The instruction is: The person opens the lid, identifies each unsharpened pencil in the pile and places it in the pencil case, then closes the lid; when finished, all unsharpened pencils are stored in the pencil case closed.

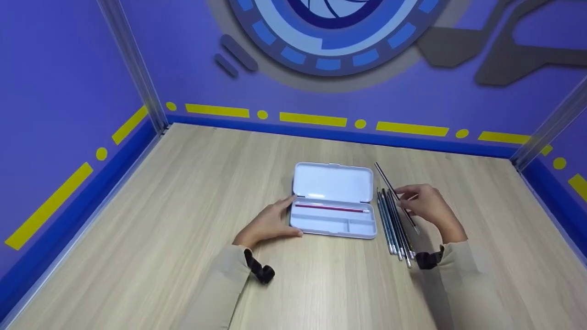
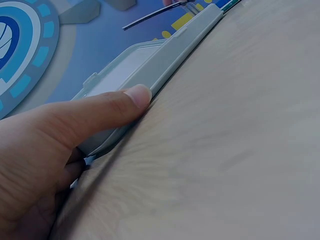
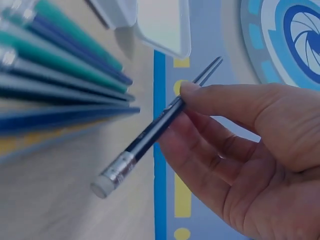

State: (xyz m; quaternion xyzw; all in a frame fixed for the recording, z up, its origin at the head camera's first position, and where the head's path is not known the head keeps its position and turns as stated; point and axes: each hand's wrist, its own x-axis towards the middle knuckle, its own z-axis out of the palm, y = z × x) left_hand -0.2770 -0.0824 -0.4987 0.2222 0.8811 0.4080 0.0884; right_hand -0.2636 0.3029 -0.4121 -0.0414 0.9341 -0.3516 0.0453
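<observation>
A white pencil case point(image 1: 321, 224) lies with its lid folded back on the table. One red pencil point(image 1: 330, 208) lies in its long rear compartment. My left hand point(image 1: 270, 222) holds the case's left end, the thumb along the front wall; in the left wrist view the other fingers are partly hidden behind the thumb. Between thumb and fingers, my right hand point(image 1: 429, 206) pinches a dark pencil point(image 3: 155, 130) with a white eraser end, raised above the table. Beneath and left of that hand, several blue, green and dark pencils point(image 1: 390, 224) lie side by side, right of the case.
The wooden table point(image 1: 192, 192) is bounded by a blue back wall point(image 1: 183, 64) with yellow marks and by side walls. Black straps point(image 1: 261, 270) sit on both wrists, the right one close to the pencils' eraser ends.
</observation>
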